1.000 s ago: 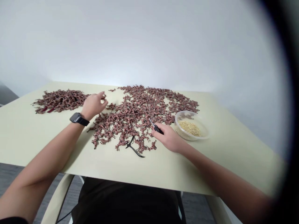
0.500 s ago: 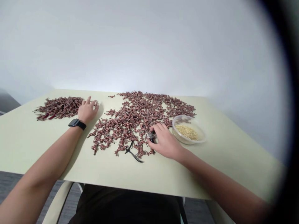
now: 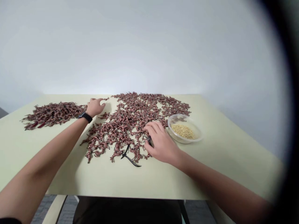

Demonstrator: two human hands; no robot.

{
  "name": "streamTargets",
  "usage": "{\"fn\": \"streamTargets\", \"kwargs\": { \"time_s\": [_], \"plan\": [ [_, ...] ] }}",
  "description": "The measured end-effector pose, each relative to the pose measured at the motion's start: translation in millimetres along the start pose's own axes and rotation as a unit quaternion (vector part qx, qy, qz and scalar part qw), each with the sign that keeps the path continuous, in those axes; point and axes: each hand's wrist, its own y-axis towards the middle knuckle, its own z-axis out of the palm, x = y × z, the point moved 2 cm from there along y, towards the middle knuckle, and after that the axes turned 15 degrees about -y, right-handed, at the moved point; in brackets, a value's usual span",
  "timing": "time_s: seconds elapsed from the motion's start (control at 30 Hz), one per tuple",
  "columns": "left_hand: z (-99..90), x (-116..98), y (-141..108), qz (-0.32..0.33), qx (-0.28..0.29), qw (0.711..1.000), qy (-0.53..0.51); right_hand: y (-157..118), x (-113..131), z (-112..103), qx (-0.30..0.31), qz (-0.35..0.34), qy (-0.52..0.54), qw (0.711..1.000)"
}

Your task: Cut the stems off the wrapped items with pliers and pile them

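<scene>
My left hand (image 3: 95, 106) reaches past the left pile with its fingers apart and slightly bent, beside a lone small brown figure (image 3: 106, 99). I see nothing in its grasp. My right hand (image 3: 161, 143) rests at the near right edge of the wide spread of small brown figures (image 3: 130, 118), fingers curled and closed around something dark that they mostly hide. A black-handled tool, like nippers (image 3: 130, 158), lies at the near edge of the spread, partly among the figures. The figures look animal-shaped with dark ends, too small to make out well.
A second heap of brown figures (image 3: 56, 113) with some dark red pieces lies at the left. To the right of my right hand stands a clear round plastic bowl (image 3: 197, 138) holding small golden bits (image 3: 183, 131). The pale table (image 3: 112, 183) meets a white wall.
My left hand has moved right and away from the left pile towards the lone figure. The whole view has shifted slightly. My right hand stays closed at the spread's near right edge.
</scene>
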Motion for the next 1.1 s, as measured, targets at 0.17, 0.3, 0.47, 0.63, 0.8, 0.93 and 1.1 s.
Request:
{"fn": "streamTargets", "kwargs": {
  "time_s": [0.17,0.3,0.47,0.63,0.8,0.93,1.1],
  "plan": [
    [15.0,-25,48,-0.021,0.033,0.999,-0.029,5,-10,-16,-0.114,0.016,0.036,0.993],
    [26.1,-22,57,-0.020,0.047,0.997,-0.054,12,-45,-29,-0.125,0.062,0.012,0.990],
    [24.6,-12,48,-0.015,0.049,0.995,-0.082,8,-105,-39,0.026,0.159,-0.060,0.985],
    [19.2,-17,33,-0.017,0.074,0.990,-0.120,2,-133,-17,0.214,0.104,-0.064,0.969],
    [6.5,-44,-2,0.028,0.073,0.985,-0.155,11,-133,-12,0.225,0.098,-0.048,0.968],
    [-17.0,-86,-61,0.040,0.092,0.953,-0.285,15,-134,-16,0.203,0.123,-0.048,0.970],
    [-34.9,-144,-137,0.059,0.106,0.877,-0.466,16,-136,-16,0.187,0.146,-0.048,0.970]
  ]
}}
